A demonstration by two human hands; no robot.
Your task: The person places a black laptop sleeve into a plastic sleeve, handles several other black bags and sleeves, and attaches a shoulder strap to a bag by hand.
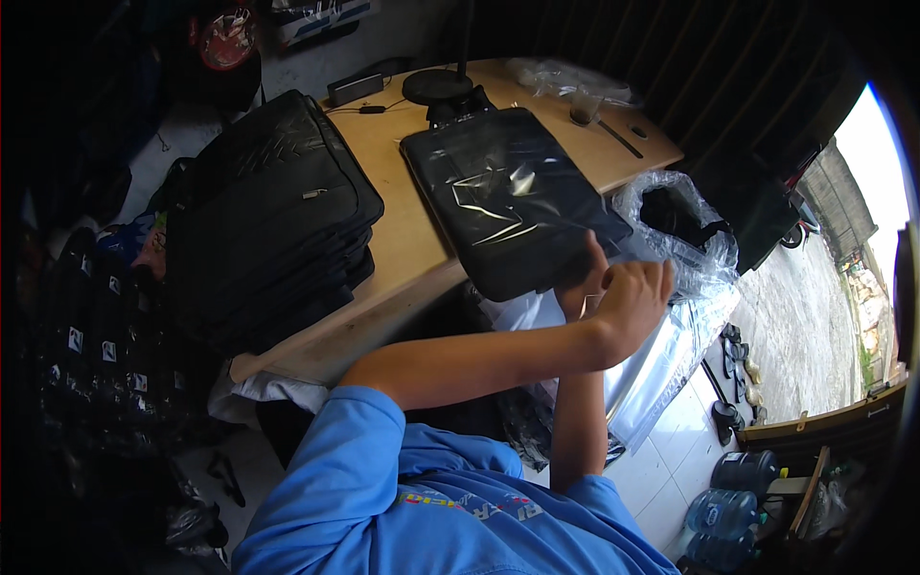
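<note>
On a light wooden table (402, 230) lies a flat black bag wrapped in clear plastic film (508, 201), its long side running from eleven o'clock to five o'clock across the tabletop. Both of the person's hands meet at the bag's near corner, at about four o'clock from the picture's centre. The left hand (637, 297) comes across from the person's left on a long bare forearm; its fingers are curled into a loose fist over the edge of the wrapped bag, and they seem to pinch the film there, though the exact grip is hidden. The right hand (583, 283) rises from below, just beside and partly behind the left hand; its thumb points up against the bag's edge and the other fingers are tucked under, so how firmly they close cannot be told.

At three o'clock from the bag, touching the table's edge, sits a crumpled clear plastic bag (685, 225) with something dark inside. At nine o'clock, well apart from the hands, a tall stack of black bags (273, 220) rests on the table's far side. Toward twelve o'clock stands a round black lamp base (436, 86). Large water bottles (733, 498) stand on the tiled floor at five o'clock.
</note>
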